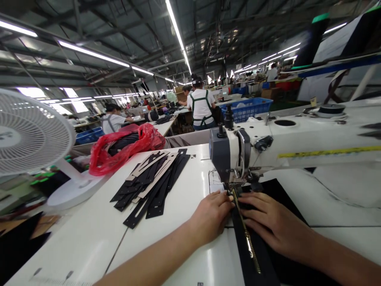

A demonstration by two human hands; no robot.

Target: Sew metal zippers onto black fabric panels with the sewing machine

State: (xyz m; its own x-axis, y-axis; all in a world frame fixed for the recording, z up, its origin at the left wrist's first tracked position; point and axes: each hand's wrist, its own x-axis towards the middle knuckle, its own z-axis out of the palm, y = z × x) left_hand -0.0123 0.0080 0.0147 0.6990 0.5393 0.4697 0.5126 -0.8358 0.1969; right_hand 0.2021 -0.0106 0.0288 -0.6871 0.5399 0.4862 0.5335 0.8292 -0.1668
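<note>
Both hands sit flat at lower centre of the frame, pinching nothing: left hand (210,216) pressing beside the zipper (247,238), right hand (275,224) spread on the black fabric strip (262,258), right below the sewing machine (238,153) foot. I'd say keep fingertips clear of the needle, hold even tension both sides and guide the zipper straight along the white surface (166,234); don't pull it.

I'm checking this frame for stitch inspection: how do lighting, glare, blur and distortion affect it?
Head view: overhead strip lights give bright, even light; soft glare on the glossy white table; wide-angle bending curves the roof and the white sewing machine; the white fan is slightly soft; left hand, right hand and brass zipper on black fabric are fairly sharp.
</note>
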